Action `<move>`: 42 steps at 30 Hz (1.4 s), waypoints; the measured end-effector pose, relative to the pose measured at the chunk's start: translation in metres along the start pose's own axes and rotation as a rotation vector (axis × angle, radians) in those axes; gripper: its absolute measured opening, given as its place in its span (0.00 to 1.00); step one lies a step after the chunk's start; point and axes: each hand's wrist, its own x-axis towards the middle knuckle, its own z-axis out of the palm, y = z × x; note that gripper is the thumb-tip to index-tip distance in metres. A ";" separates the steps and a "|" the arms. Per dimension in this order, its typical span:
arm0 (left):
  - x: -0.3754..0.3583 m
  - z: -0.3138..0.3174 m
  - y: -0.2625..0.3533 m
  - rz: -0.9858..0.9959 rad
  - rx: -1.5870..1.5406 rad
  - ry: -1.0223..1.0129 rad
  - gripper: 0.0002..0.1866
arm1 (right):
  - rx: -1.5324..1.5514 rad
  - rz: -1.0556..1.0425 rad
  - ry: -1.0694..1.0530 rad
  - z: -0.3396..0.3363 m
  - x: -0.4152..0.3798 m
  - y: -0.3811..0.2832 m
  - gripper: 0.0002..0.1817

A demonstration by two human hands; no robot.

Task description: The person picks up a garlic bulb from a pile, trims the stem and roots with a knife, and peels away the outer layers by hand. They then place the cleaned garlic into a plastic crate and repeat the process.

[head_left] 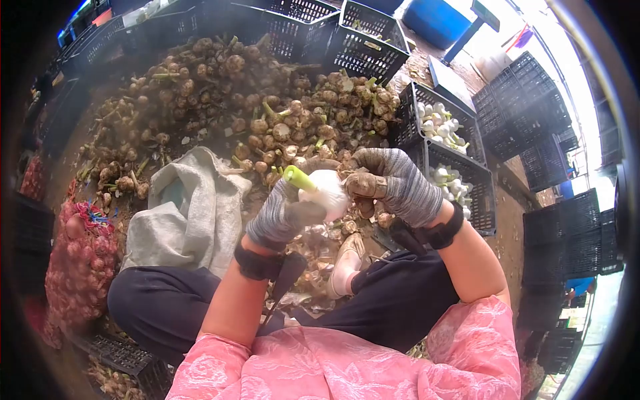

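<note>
A white peeled garlic bulb (327,197) with a cut green stem is held up in front of my body. My left hand (287,210), in a grey striped glove, is wrapped round the bulb, with the stem pointing up and left. At the bulb's right side, my right hand (383,181), also gloved, has its fingers pinched at the root end; what lies between those fingertips is too small to make out. Behind both hands spreads a large heap of brown unpeeled garlic (293,120). Loose skins (313,250) lie on the ground below.
Black crates with white bulbs (448,128) (453,185) stand at the right. More black crates (369,50) line the back. A pale sack (193,213) and a red net bag of garlic (79,260) lie at the left. Stacked crates (523,100) rise at the far right.
</note>
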 end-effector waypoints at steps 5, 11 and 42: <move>-0.001 0.028 0.023 0.000 0.052 0.179 0.40 | -0.103 -0.079 0.071 0.001 -0.002 0.000 0.13; -0.003 -0.003 -0.002 -0.012 -0.064 0.036 0.35 | -0.395 -0.274 0.113 -0.002 0.001 0.010 0.13; 0.007 0.040 0.022 0.344 0.059 0.137 0.41 | 0.189 -0.267 0.279 0.003 0.017 0.020 0.16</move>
